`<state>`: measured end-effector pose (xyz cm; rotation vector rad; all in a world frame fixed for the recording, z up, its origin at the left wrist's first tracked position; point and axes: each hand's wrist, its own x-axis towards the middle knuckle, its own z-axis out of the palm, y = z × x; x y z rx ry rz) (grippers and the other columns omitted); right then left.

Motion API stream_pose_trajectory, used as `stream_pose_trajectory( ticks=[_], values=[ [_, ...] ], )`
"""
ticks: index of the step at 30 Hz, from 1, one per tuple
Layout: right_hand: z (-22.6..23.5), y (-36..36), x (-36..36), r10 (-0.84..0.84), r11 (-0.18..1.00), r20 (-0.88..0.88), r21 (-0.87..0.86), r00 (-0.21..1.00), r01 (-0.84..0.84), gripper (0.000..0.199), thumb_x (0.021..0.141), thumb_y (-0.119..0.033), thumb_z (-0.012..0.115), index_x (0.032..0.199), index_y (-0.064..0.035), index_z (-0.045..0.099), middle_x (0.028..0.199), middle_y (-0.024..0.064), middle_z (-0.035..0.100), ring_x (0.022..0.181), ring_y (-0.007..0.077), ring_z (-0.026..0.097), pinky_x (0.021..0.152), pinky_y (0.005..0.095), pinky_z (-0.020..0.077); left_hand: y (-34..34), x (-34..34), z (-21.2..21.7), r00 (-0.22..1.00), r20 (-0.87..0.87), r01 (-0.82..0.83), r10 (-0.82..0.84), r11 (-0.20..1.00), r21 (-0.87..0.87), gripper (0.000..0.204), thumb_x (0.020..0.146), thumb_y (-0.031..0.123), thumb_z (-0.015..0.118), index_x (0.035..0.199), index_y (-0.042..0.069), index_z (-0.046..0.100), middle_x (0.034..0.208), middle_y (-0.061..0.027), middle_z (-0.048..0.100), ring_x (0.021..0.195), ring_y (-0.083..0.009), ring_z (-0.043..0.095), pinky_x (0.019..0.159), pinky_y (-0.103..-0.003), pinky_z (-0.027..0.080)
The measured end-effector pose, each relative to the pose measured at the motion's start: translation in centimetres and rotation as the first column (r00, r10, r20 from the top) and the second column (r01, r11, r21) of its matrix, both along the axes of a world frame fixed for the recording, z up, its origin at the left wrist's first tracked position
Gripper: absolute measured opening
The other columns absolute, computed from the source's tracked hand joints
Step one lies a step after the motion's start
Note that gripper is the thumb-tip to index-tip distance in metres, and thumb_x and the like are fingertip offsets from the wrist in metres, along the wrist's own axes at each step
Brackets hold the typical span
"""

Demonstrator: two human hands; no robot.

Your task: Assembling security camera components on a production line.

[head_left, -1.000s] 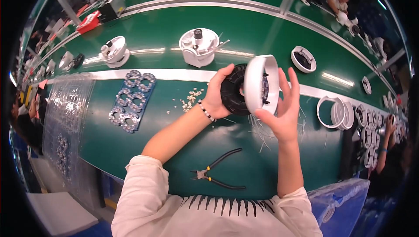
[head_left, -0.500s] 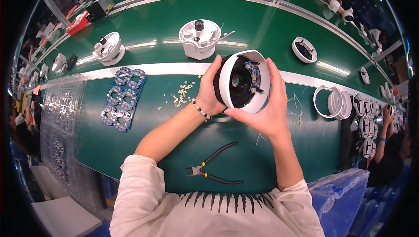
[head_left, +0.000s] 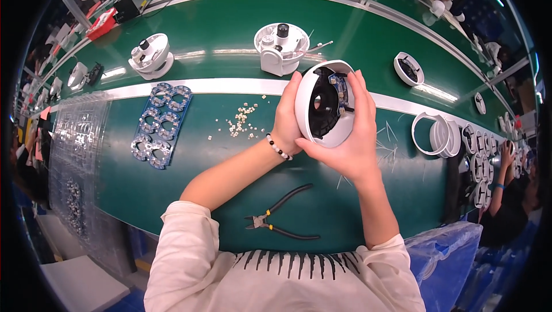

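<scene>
Between my two hands is a white round camera housing, tilted up off the bench. Its inside shows a black insert with a round hole and a blue circuit board at the upper right. My left hand wraps the housing's left side, some fingers hidden behind it. My right hand grips the right side, thumb at the lower rim and fingers along the outer edge. Below them, on the green mat, lie spread cutting pliers with black handles.
Blue circuit board panels and small pale connectors lie at left, beside clear plastic trays. White rings and cut tie ends are at right. Partly built cameras stand on the green conveyor. A co-worker's arm shows far right.
The housing has turned and shifted slightly right with both hands, its opening now narrower to view. The partly built cameras on the conveyor have shifted to the right.
</scene>
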<state>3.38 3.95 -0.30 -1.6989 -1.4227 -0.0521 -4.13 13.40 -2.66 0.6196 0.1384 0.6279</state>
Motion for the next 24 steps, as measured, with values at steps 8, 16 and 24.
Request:
stream_pose_trajectory(
  ticks=[8, 16, 24],
  values=[
    [1.6, -0.1, -0.5, -0.036, 0.998, 0.229, -0.043, 0.973, 0.047, 0.126, 0.037, -0.052, 0.08, 0.132, 0.002, 0.018, 0.129, 0.0233, 0.03, 0.121, 0.0397, 0.025, 0.099, 0.0473, 0.0218, 1.1, -1.7, 0.8, 0.961, 0.115, 0.255, -0.252, 0.967, -0.011, 0.073, 0.084, 0.062, 0.023, 0.127, 0.003, 0.033, 0.124, -0.0137, 0.043, 0.112, -0.0232, 0.045, 0.094, -0.037, 0.038],
    [0.6, 1.2, -0.2, 0.042, 0.999, 0.244, 0.014, 0.969, -0.047, 0.122, 0.041, -0.052, 0.079, 0.131, 0.0043, 0.019, 0.13, 0.0229, 0.029, 0.116, 0.0367, 0.031, 0.095, 0.0439, 0.028, 1.9, -1.8, -1.1, 0.916, 0.173, 0.368, -0.362, 0.93, 0.0, 0.064, 0.084, 0.054, 0.039, 0.126, 0.006, 0.034, 0.119, -0.0101, 0.047, 0.107, -0.0182, 0.049, 0.089, -0.033, 0.043],
    [-0.5, 3.6, -1.3, -0.094, 0.987, 0.181, 0.142, 0.979, 0.069, 0.116, 0.049, -0.062, 0.069, 0.129, 0.0059, 0.02, 0.127, 0.0238, 0.029, 0.115, 0.039, 0.031, 0.097, 0.0453, 0.024, 2.3, -1.9, 0.4, 0.982, 0.077, 0.16, -0.17, 0.98, 0.122, 0.054, 0.072, 0.022, 0.054, 0.119, 0.0, 0.04, 0.104, -0.0074, 0.053, 0.094, -0.0146, 0.054, 0.081, -0.028, 0.045]
  ],
)
